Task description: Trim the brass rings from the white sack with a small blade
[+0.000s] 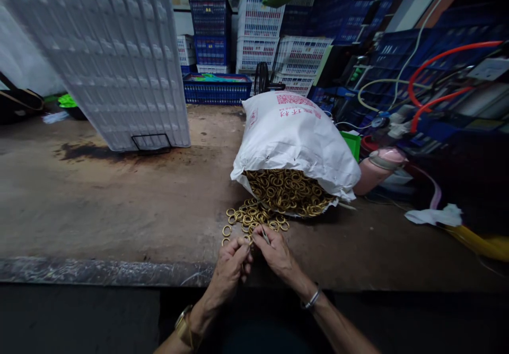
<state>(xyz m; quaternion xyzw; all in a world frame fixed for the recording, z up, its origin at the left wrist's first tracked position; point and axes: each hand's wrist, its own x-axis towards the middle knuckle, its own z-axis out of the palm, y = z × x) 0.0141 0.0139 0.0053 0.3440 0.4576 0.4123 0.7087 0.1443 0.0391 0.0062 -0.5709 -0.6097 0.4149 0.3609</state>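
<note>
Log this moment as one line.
left hand: fingers pinched beside brass rings | right hand: grips thin metal pin | white sack: lying open, rings spilled onto table

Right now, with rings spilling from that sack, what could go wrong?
Loose rings lie close to the bench edge; a nudge might send some over. The open sack lies on its side, so more could slide out. The thin metal piece in the right hand might prick the left hand.
</note>
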